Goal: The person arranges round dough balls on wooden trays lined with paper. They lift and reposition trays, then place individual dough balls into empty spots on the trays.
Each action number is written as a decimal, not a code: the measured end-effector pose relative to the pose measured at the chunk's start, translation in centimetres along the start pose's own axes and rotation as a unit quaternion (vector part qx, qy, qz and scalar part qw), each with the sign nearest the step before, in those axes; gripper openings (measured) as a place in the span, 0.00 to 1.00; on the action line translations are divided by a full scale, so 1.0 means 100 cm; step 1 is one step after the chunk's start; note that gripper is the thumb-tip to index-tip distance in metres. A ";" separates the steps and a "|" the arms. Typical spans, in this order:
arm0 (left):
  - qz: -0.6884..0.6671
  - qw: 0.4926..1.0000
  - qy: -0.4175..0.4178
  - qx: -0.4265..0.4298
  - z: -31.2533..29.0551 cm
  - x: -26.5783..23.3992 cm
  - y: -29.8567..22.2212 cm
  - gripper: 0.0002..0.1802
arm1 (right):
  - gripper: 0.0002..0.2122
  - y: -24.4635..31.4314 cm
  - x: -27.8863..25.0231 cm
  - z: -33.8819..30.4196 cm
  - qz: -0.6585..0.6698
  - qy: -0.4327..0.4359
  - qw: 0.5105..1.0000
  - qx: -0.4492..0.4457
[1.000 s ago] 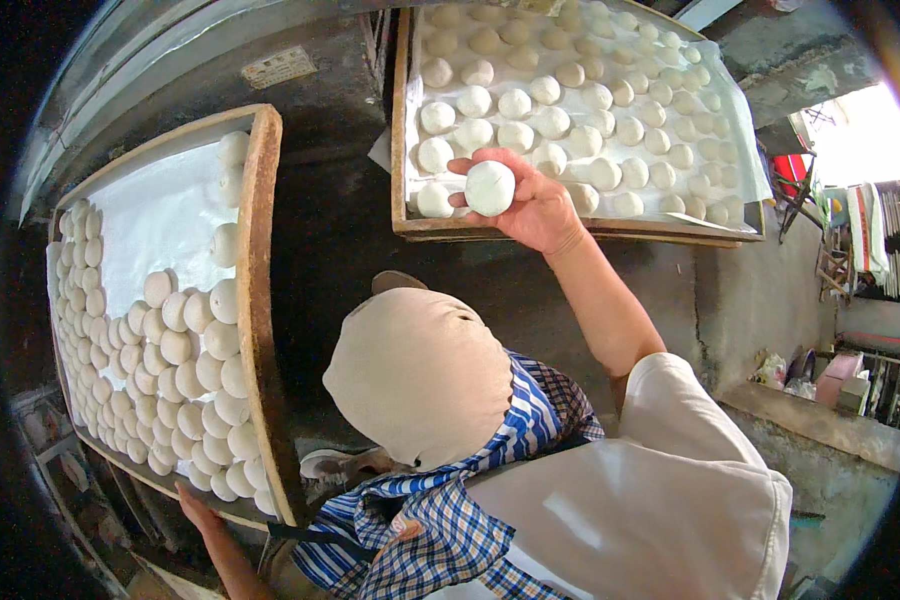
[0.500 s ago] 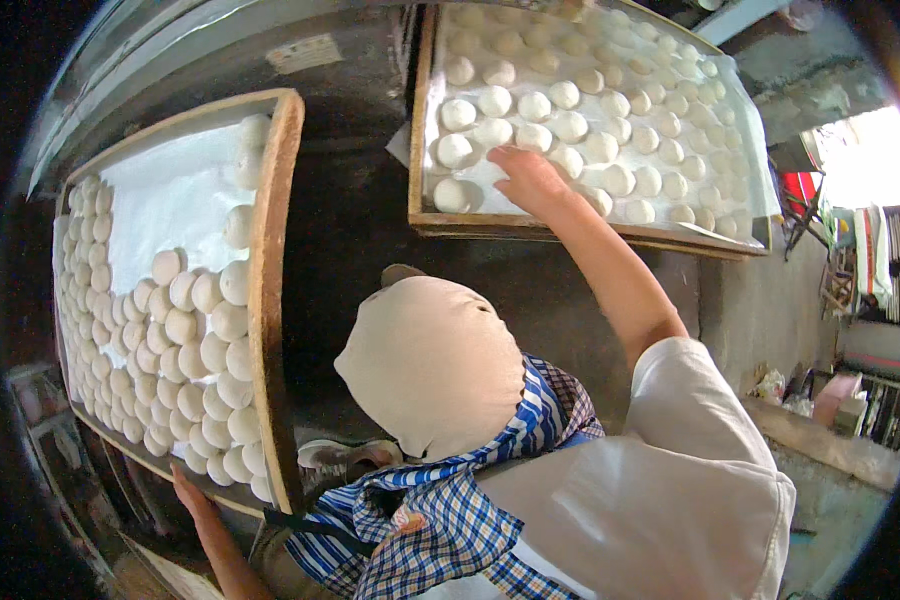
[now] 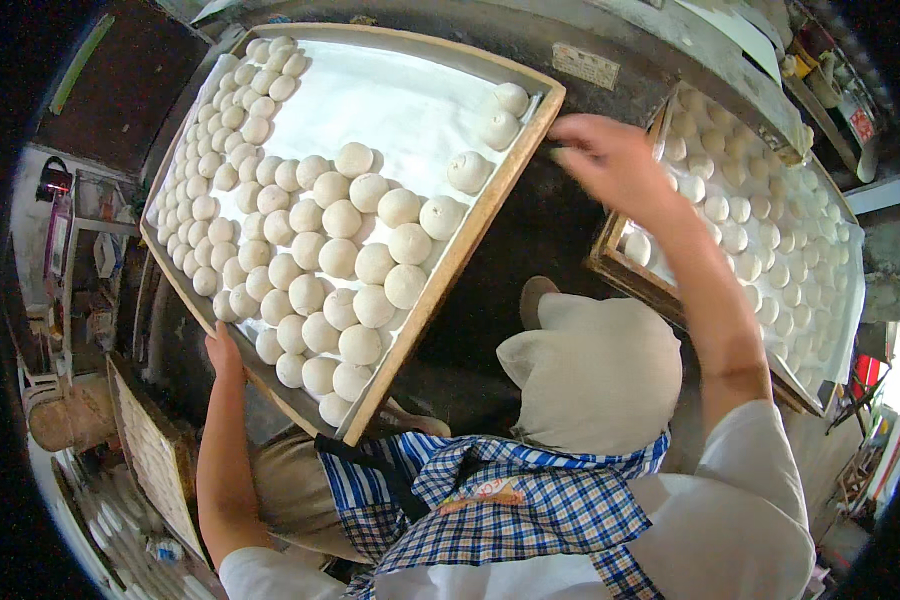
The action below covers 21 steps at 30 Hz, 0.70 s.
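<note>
A wooden tray (image 3: 490,215) lined with white cloth stands tilted at the left, holding many round white dough balls (image 3: 340,257). At its near edge my left hand (image 3: 226,355) grips the frame, thumb on top; the fingers beneath are hidden. Beside the tray's right rim is my right hand (image 3: 610,165), empty, its fingers loosely bent and apart, a little blurred. Whether its fingertips touch the rim I cannot tell. A second tray (image 3: 620,268) of dough balls lies at the right, partly behind my right forearm.
A dark gap separates the trays, with my knee in beige trousers (image 3: 595,375) below it. A stone ledge (image 3: 660,50) runs along the back. Another tray-like board (image 3: 155,450) leans at the lower left, near a shelf rack (image 3: 100,250).
My right hand has left the right tray's dough balls and come over beside the left tray's rim. The view has turned left. My left hand stays on the left tray's near edge.
</note>
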<state>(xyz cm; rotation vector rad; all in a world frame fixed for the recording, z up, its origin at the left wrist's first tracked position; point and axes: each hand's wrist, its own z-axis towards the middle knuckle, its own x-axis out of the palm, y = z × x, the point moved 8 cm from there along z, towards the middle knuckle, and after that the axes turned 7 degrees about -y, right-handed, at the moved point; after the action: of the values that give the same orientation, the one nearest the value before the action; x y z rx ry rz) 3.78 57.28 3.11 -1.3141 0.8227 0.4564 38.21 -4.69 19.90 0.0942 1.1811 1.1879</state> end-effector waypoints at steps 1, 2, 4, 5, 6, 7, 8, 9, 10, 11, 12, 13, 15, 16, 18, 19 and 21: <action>-0.026 1.000 0.008 -0.006 0.000 0.001 0.002 0.35 | 0.15 0.013 0.032 0.018 -0.044 0.031 0.998 -0.039; -0.052 0.998 0.016 -0.014 -0.003 0.002 0.005 0.35 | 0.15 0.020 0.067 0.031 -0.088 0.064 0.991 -0.077; -0.065 0.997 0.020 -0.030 -0.025 0.016 -0.011 0.34 | 0.17 0.021 0.118 0.049 -0.194 0.166 0.963 -0.081; -0.073 0.997 0.012 -0.036 -0.029 0.011 -0.021 0.33 | 0.18 0.019 0.146 0.051 -0.247 0.262 0.930 -0.072; -0.057 0.998 0.008 -0.020 -0.025 0.009 -0.025 0.33 | 0.19 0.014 0.164 0.048 -0.299 0.354 0.884 -0.058; -0.040 0.999 0.001 -0.010 -0.026 0.002 -0.020 0.32 | 0.19 0.020 0.167 0.057 -0.275 0.360 0.889 -0.060; -0.019 1.000 -0.002 0.000 -0.030 -0.002 -0.025 0.31 | 0.19 0.023 0.172 0.062 -0.250 0.369 0.893 -0.056; -0.102 0.995 0.012 -0.021 -0.038 0.001 -0.027 0.30 | 0.19 0.024 0.174 0.066 -0.226 0.377 0.897 -0.051; -0.104 0.994 0.017 -0.026 -0.037 -0.002 -0.023 0.30 | 0.19 0.030 0.173 0.079 -0.134 0.333 0.932 -0.050; -0.107 0.993 0.028 -0.029 -0.035 -0.001 -0.018 0.29 | 0.19 0.028 0.170 0.091 -0.042 0.284 0.957 -0.044; -0.110 0.993 0.040 -0.032 -0.032 0.003 -0.016 0.29 | 0.18 0.022 0.166 0.104 0.050 0.232 0.971 -0.038; -0.114 0.991 0.032 -0.069 -0.039 0.007 -0.025 0.27 | 0.17 0.004 0.179 0.103 -0.018 0.287 0.957 -0.037; -0.115 0.992 0.026 -0.035 -0.034 0.006 -0.027 0.26 | 0.16 -0.008 0.178 0.106 -0.058 0.232 0.970 -0.051; -0.114 0.993 0.021 -0.023 -0.035 0.004 -0.021 0.25 | 0.16 -0.010 0.179 0.107 -0.077 0.209 0.973 -0.061; -0.170 0.985 0.021 -0.005 -0.027 0.002 -0.002 0.24 | 0.13 0.010 0.187 0.100 -0.125 0.260 0.954 -0.080; -0.166 0.986 0.024 -0.001 -0.025 0.004 -0.004 0.24 | 0.13 0.013 0.191 0.092 -0.166 0.283 0.937 -0.122; -0.152 0.988 0.020 -0.003 -0.023 0.005 -0.005 0.25 | 0.13 0.009 0.198 0.096 -0.200 0.318 0.921 -0.102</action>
<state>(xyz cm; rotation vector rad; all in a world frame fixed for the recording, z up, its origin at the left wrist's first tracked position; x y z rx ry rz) 3.82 54.91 2.96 -1.4302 0.6391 0.1905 42.74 15.30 11.73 -0.7113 1.5316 0.9873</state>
